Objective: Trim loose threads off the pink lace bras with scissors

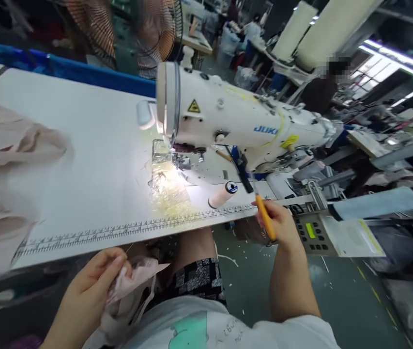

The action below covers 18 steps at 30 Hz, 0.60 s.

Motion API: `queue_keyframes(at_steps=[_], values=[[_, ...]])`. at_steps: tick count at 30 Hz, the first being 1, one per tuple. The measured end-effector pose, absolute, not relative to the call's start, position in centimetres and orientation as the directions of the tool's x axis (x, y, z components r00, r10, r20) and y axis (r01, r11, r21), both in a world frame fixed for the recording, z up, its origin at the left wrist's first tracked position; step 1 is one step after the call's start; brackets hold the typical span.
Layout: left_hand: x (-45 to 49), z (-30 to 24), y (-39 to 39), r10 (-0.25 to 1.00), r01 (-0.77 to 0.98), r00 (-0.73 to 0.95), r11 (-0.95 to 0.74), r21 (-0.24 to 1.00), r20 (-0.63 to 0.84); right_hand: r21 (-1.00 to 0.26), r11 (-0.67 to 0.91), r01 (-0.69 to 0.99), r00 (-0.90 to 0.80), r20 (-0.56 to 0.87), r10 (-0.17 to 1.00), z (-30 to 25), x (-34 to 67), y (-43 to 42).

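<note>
Crumpled pink fabric [135,282] hangs from the left hand [95,278], an orange-handled tool [265,217] (slim, tilted) in the right hand [283,226].

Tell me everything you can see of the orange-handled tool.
The orange-handled tool has a slim, plastic-looking handle and a thin far end too blurred to identify. The right hand grips it at a slant, far end toward the sewing machine, near the ruler strip. Contact with the table is unclear.

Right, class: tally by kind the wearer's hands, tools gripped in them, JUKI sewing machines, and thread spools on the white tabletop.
Hands: 2 (left hand, right hand)
Orange-handled tool: 1
JUKI sewing machine: 1
Pale pink thread spool: 1
Total: 5
</note>
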State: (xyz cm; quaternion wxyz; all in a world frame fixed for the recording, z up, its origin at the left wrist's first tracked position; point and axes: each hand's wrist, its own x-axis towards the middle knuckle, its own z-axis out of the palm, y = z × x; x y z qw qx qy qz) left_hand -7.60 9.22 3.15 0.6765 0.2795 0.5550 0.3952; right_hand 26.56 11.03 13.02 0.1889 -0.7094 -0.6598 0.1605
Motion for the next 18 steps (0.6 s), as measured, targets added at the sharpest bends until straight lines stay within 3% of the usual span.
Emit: queue_keyframes(at_steps=[2,4,7,11,15,16,18], values=[[-7.6,3.5,9.4,0.812,-0.296,0.091,0.575,0.763,-0.576,-0.155,-0.196,0.968,0.186,-0.075,0.980,13.4,26.4,13.5],[-7.8,3.8,9.3,0.784,-0.336,0.108,0.608,0.720,-0.611,0.117,-0.232,0.966,0.247,-0.142,0.959,13.4,25.7,16.1],[-8.3,4.4,8.7,0.772,-0.353,0.153,0.626,0.695,-0.618,0.270,-0.200,0.942,0.248,-0.160,0.955,13.0,24.6,19.6],[-9.0,4.8,7.8,0.778,-0.399,0.177,0.617,0.679,-0.603,0.262,-0.136,0.955,0.177,-0.137,0.975,13.1,24.1,20.9],[-9.1,4.6,7.0,0.792,-0.447,0.173,0.593,0.670,-0.585,0.212,-0.164,0.963,0.171,-0.017,0.985,14.4,22.5,16.3],[-9.1,4.5,7.0,0.796,-0.446,0.169,0.588,0.675,-0.581,0.066,-0.113,0.991,0.112,0.018,0.994,14.4,21.2,14.7],[-9.1,4.2,6.9,0.800,-0.447,0.165,0.582,0.679,-0.577,-0.193,0.156,0.969,-0.159,-0.001,0.987,13.7,17.3,12.6]])
